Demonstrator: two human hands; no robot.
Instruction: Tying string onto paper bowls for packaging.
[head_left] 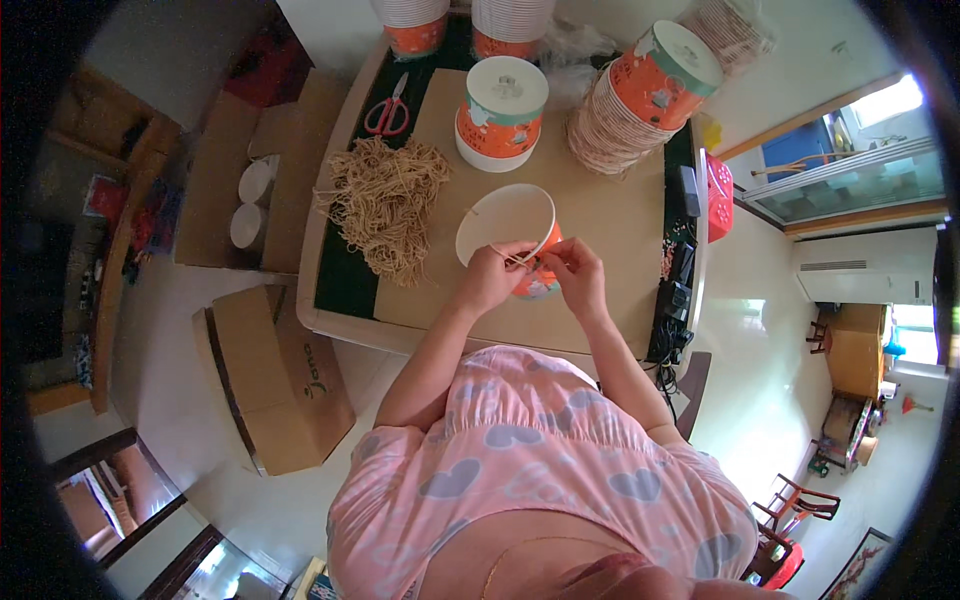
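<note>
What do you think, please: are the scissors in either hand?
No, the scissors lie on the table, beyond the tan strands.

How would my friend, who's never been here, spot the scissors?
Find the table, then the heap of tan twine on its left side. Just beyond it, on the dark green strip, lie the scissors. Only they have pinkish-red loop handles.

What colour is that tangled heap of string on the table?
The string heap is light brown, a straw-like tan, best seen in the head view.
</note>
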